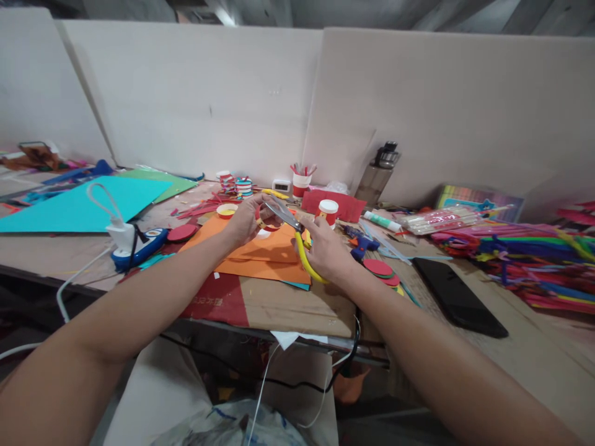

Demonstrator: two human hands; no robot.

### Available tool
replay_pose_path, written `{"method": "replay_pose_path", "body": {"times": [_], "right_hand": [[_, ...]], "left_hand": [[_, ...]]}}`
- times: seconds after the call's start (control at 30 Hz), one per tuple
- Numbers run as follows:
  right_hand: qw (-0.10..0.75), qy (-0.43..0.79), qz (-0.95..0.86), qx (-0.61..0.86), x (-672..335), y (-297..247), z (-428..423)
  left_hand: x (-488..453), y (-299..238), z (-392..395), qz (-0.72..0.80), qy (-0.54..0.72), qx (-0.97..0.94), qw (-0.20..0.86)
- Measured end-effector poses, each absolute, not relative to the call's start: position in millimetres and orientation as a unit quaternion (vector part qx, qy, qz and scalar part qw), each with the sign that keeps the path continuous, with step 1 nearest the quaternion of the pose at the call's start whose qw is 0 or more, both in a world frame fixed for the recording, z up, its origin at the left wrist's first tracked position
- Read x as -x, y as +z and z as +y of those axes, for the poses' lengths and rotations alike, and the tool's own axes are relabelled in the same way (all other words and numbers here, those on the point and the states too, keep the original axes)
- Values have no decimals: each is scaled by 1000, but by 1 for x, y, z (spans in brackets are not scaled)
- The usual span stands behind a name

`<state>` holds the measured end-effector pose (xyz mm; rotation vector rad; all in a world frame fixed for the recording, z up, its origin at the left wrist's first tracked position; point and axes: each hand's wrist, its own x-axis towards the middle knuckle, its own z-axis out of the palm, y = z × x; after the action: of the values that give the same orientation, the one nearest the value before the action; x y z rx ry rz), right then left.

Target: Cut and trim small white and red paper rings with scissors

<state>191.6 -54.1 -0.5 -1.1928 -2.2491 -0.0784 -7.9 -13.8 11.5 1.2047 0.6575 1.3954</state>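
My right hand (pixel 328 251) is closed round the yellow handles of a pair of scissors (pixel 290 232), whose grey blades point up and left. My left hand (pixel 248 220) pinches a small red and yellow paper ring (pixel 264 222) right at the blades. Both hands hover over orange paper sheets (pixel 260 254) lying on the cardboard-covered table (pixel 279 306). Part of the paper ring is hidden by my fingers.
Red paper discs (pixel 383 272), a blue glue gun (pixel 363 244) and a black phone (pixel 458 297) lie to the right, beside a heap of coloured pipe cleaners (pixel 525 254). Left: a cyan sheet (pixel 79 204), a power strip (pixel 139 248). Behind: small pots, a water bottle (pixel 379 173), white partition boards.
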Motion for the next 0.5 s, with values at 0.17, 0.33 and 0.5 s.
{"method": "replay_pose_path", "body": {"times": [0.17,0.33,0.5], "right_hand": [[277,-37,-840,464,-192,0,-54],[274,-42,-847,454,-193,1,-54],[265,-45,-841,470,-192,2,-54]], "left_hand": [[7,9,-13,269,584,-527,556],[9,6,-7,258,589,-529,554],[12,4,-4,264,583,-520,566]]}}
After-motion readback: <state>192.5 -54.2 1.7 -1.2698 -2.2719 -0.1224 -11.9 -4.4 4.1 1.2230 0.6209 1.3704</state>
